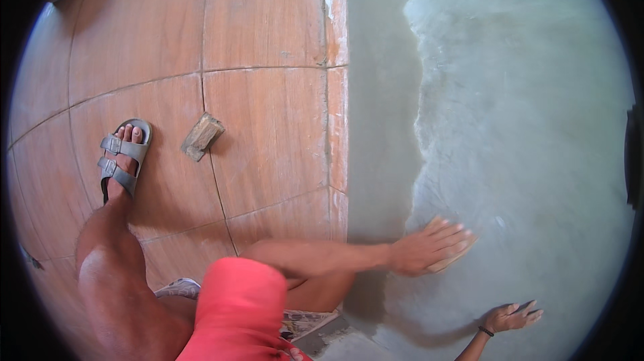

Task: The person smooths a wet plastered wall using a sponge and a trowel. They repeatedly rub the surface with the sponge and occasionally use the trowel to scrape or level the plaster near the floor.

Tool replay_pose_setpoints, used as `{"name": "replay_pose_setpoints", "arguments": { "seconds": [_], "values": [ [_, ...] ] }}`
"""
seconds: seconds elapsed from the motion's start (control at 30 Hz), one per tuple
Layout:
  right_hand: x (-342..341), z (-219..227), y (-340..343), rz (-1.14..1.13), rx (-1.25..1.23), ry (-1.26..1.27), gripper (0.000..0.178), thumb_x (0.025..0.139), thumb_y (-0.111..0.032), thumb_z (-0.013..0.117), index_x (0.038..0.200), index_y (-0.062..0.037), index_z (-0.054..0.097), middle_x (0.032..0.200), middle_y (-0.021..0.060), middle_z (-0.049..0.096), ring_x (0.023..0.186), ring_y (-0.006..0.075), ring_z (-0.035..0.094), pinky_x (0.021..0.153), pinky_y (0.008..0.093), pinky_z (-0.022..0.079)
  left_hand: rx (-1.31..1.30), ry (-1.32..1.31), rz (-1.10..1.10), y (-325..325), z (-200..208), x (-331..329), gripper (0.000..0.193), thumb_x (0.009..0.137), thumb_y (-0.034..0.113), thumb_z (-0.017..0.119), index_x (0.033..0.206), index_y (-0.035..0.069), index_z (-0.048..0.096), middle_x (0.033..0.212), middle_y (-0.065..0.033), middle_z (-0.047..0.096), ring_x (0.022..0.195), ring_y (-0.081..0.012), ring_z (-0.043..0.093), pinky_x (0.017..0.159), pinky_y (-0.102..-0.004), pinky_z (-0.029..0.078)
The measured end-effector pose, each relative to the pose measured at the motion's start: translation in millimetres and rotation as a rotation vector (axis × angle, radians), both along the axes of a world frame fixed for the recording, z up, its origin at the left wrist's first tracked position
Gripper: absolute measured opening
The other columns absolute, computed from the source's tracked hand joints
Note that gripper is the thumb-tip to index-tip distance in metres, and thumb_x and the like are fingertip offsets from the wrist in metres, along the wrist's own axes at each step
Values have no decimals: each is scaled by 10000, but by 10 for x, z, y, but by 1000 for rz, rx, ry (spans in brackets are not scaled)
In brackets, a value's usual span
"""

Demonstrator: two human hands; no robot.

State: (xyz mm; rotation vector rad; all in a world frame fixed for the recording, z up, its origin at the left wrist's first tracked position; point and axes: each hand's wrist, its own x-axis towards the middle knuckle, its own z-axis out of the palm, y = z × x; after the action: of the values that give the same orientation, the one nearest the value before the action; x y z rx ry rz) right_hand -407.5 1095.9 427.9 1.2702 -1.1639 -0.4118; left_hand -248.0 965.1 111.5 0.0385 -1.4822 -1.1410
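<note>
My left arm, in a red sleeve, reaches across to the right. My left hand [426,248] presses a flat tan block [463,254] against a grey, cement-like surface [510,153]; blur hides whether it is sponge or wood. The fingers lie over its top, partly covering it. Lower right, my right hand [513,317], with a dark band at the wrist, has its fingers spread and holds nothing. It is over the same grey surface; whether it touches cannot be told.
Wood-look tiles [261,19] cover the left side. A cement-stained block [203,136] lies on them, right of my sandaled foot [125,153]. A darker, smoother grey strip [379,113] runs along the tile edge, beside the paler, ragged-edged coat.
</note>
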Motion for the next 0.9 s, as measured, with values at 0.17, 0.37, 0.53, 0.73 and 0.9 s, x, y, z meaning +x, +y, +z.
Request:
{"name": "replay_pose_setpoints", "arguments": {
  "seconds": [0.17, 0.37, 0.53, 0.73, 0.9],
  "values": [
    [15, 74, 63, -27, -36, 6, 506, 978, -367, 375, 1345, -33, 478, 1468, 223, 315, 1351, 406, 281, 1090, 526, 238, 491, -228, -51, 303, -428, 507, 566, 954, 227, 467, 1427, -14, 271, 1495, -244, 224, 1384, -404, 213, 1140, -459, 187],
    [314, -574, -365, -11, 163, -234, 482, 944, -271, 444, 1368, -43, 450, 1480, 200, 314, 1383, 380, 245, 1125, 517, 152, 783, -203, 185, 26, -764, 735, 464, 975, 227, 456, 1354, -29, 374, 1380, -245, 408, 1295, -378, 373, 1087, -426, 289],
    [894, -2088, -1432, -204, 892, -364, 541, 898, -271, 507, 1414, -142, 407, 1510, 159, 282, 1414, 337, 205, 1142, 550, 65, 834, -230, 294, -58, -971, 832, 454, 965, 215, 471, 1326, -50, 392, 1307, -257, 467, 1222, -403, 433, 1042, -443, 337],
    [864, -2868, -2469, -138, 1018, -174, 582, 919, -378, 475, 1448, -171, 345, 1555, 92, 187, 1448, 268, 93, 1160, 520, 44, 872, -224, 308, -32, -1191, 1223, 420, 971, 233, 465, 1299, -25, 418, 1206, -260, 512, 1142, -417, 476, 981, -446, 374],
    [982, -2955, -2826, -150, 927, -72, 576, 961, -419, 387, 1482, -204, 267, 1569, 41, 147, 1452, 246, 65, 1171, 501, 28, 997, -323, 345, -109, -1368, 1472, 402, 980, 271, 444, 1274, -1, 439, 1157, -273, 517, 1094, -427, 495, 944, -455, 391]
  ]
}}
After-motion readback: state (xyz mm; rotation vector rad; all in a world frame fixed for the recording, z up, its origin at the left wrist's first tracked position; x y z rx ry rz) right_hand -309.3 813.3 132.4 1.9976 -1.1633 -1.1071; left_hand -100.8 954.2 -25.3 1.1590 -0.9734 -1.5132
